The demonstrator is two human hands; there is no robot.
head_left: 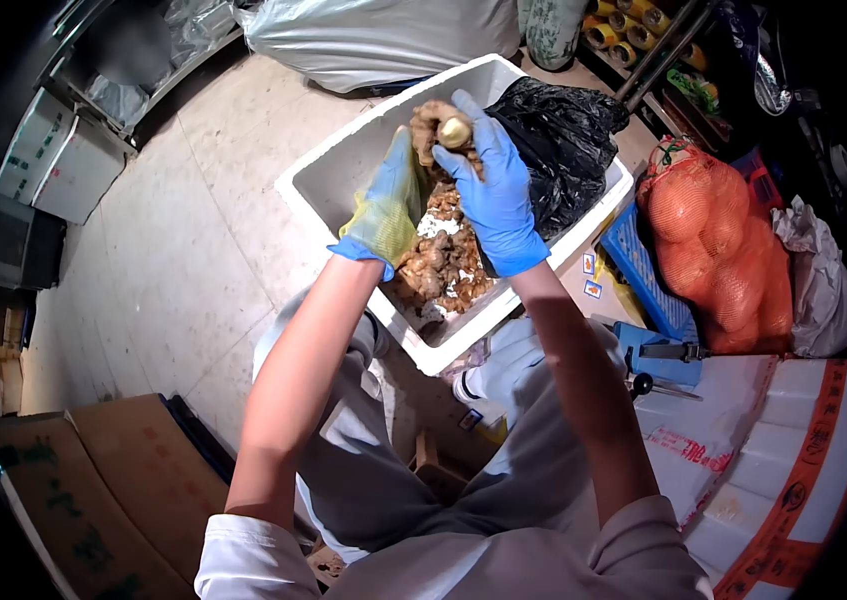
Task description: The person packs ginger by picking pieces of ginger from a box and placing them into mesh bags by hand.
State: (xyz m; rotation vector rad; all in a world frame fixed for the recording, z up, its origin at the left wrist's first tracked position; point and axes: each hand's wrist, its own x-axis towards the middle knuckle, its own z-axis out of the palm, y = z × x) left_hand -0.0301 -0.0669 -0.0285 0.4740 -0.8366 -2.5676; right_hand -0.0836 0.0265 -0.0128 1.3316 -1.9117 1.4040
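Observation:
A knobby piece of ginger (435, 125) with a pale cut end is held above a white foam box (308, 175). My right hand (498, 190), in a blue glove, has its fingers round the ginger's right side. On its left is my left hand (390, 200), in a blue glove with a yellow mesh over it; its fingers point up against the ginger, partly hidden behind it. Below both hands, more ginger (433, 268) and brown scraps lie in the box. A black plastic bag (563, 140) fills the box's right part.
A red mesh sack (718, 240) of round things stands at the right, beside a blue basket (648, 280). White cartons (783, 450) lie at lower right, brown cardboard (113, 490) at lower left. A silver-grey bag (383, 35) is behind the box. White boxes (53, 155) stand at left.

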